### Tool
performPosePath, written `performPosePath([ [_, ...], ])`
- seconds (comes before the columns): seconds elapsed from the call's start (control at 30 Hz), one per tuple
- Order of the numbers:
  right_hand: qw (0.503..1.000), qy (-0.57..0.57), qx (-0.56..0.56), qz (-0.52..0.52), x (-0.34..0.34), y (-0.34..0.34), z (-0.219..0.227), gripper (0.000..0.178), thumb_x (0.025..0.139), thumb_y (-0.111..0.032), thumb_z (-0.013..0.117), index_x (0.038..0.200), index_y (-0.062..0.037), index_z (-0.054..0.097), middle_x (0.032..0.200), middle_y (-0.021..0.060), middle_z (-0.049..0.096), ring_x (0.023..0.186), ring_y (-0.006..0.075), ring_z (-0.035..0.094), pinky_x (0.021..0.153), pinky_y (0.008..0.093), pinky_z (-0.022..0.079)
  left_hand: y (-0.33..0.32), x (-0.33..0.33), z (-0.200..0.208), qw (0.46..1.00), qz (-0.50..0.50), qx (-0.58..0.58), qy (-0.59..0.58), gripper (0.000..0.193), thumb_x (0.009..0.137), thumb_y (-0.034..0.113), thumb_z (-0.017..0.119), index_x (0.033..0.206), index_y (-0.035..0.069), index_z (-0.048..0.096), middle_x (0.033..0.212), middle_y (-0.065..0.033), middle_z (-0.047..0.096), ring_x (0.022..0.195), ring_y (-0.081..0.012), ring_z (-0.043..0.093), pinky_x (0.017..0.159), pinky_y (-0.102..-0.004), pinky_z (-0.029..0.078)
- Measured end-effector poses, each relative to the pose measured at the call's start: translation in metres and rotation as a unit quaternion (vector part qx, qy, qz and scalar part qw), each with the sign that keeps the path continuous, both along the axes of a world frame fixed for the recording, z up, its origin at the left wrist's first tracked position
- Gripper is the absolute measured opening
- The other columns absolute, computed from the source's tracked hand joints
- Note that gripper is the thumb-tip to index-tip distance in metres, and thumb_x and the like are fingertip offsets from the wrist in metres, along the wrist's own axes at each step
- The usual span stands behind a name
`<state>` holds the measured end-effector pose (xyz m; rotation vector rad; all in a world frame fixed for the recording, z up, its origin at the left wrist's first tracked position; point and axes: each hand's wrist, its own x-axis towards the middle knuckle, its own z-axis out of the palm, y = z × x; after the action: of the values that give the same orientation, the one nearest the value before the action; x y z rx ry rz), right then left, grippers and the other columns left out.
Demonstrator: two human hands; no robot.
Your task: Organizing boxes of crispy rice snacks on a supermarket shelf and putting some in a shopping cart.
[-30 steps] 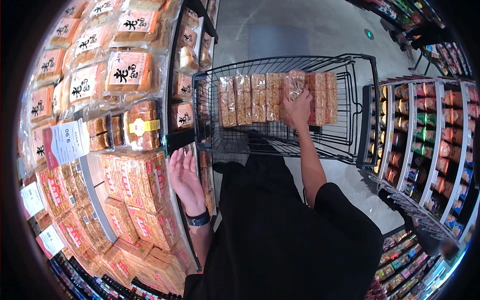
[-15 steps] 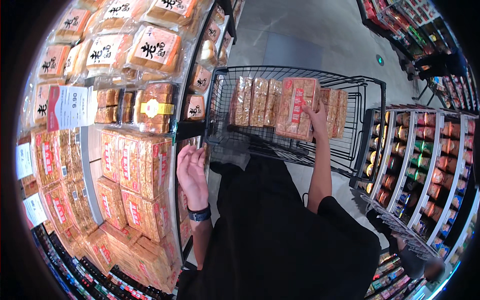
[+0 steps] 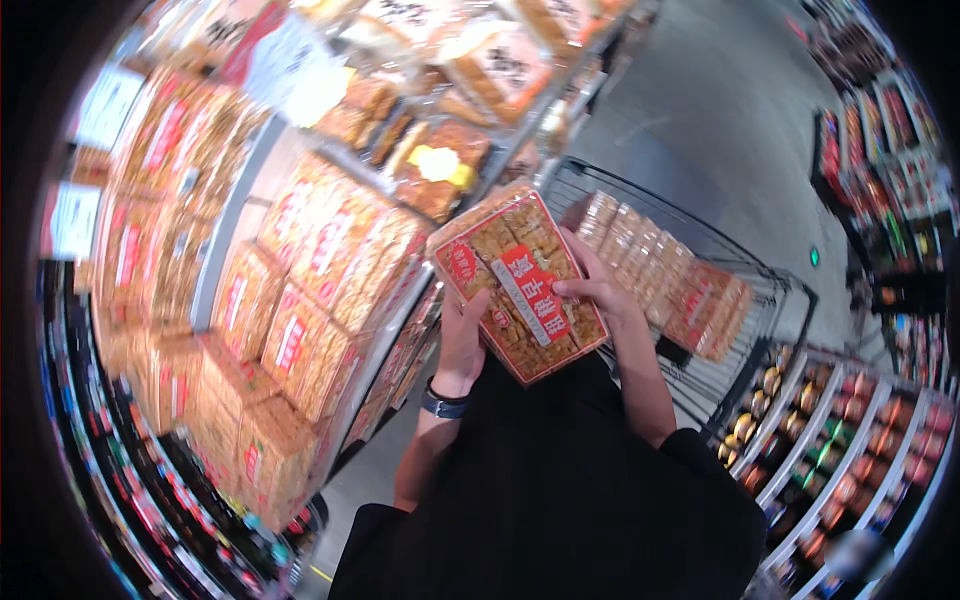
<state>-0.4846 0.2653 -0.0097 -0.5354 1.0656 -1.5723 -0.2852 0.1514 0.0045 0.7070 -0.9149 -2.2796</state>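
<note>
A flat, clear-wrapped pack of sachima point(image 3: 520, 290), golden squares with a red label, is held tilted in front of my body. My left hand point(image 3: 462, 345) grips its lower left edge, thumb on the front; a dark band circles that wrist. On the other side my right hand point(image 3: 602, 288) closes round the right edge, its thumb near the red label. Fingers behind the pack are hidden. Beyond my right hand stands a black wire shopping cart point(image 3: 783, 318), holding a row of similar packs point(image 3: 635, 255).
To my left, stacked sachima packs point(image 3: 325, 255) fill a shelf. Above them lie bagged bread loaves point(image 3: 505, 65) and a box of brown cakes point(image 3: 440, 165). Racks of round tubs point(image 3: 835, 450) stand at the lower right. Grey floor point(image 3: 700, 110) runs beyond the cart.
The pack has come from over the cart to in front of my body, turned face up. My left hand, free before, now holds it too. The view has swung left.
</note>
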Motion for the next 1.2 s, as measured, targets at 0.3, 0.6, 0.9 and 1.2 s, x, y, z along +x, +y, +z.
performPosePath([
  [0.3,0.988,0.007,0.082,0.132,0.085,-0.089,-0.002,0.094,0.079,-0.01,0.079,0.158,-0.0031,0.028,0.151,0.0113,0.047,0.135,0.0205,0.048,0.114,0.0358,0.037,-0.039,0.089,-0.003,0.983,0.178,0.054,-0.006,0.04,0.101,0.013,0.06,0.138,0.003,0.05,0.126,-0.0069,0.065,0.109,-0.0147,0.065,0.095,-0.0323,0.053],
  [0.6,0.986,-0.034,0.073,0.145,0.131,-0.164,0.008,0.064,0.089,-0.01,0.068,0.147,0.0004,0.042,0.124,0.0102,0.065,0.109,0.0156,0.064,0.093,0.0318,0.054,-0.088,0.149,-0.003,0.977,0.201,0.07,0.012,0.044,0.104,0.021,0.056,0.143,0.004,0.046,0.13,-0.0044,0.062,0.116,-0.0144,0.061,0.1,-0.0331,0.05],
  [0.9,0.979,-0.183,0.04,0.078,0.198,-0.318,0.017,0.052,0.097,-0.026,0.06,0.141,-0.0017,0.048,0.132,0.0175,0.062,0.117,0.0287,0.065,0.099,0.0444,0.055,-0.14,0.211,0.01,0.97,0.229,-0.05,0.062,0.074,0.105,0.046,0.045,0.161,0.004,0.019,0.162,-0.0121,0.032,0.143,-0.0251,0.042,0.118,-0.0423,0.032],
  [1.2,0.96,-0.268,-0.015,-0.079,0.257,-0.428,-0.018,0.054,0.101,-0.039,0.053,0.145,-0.0077,0.048,0.143,0.0142,0.057,0.131,0.0343,0.053,0.111,0.0568,0.042,-0.165,0.249,0.003,0.969,0.235,-0.052,0.062,0.067,0.106,0.032,0.044,0.161,0.003,0.019,0.162,-0.0174,0.031,0.141,-0.0316,0.045,0.116,-0.0429,0.036],
])
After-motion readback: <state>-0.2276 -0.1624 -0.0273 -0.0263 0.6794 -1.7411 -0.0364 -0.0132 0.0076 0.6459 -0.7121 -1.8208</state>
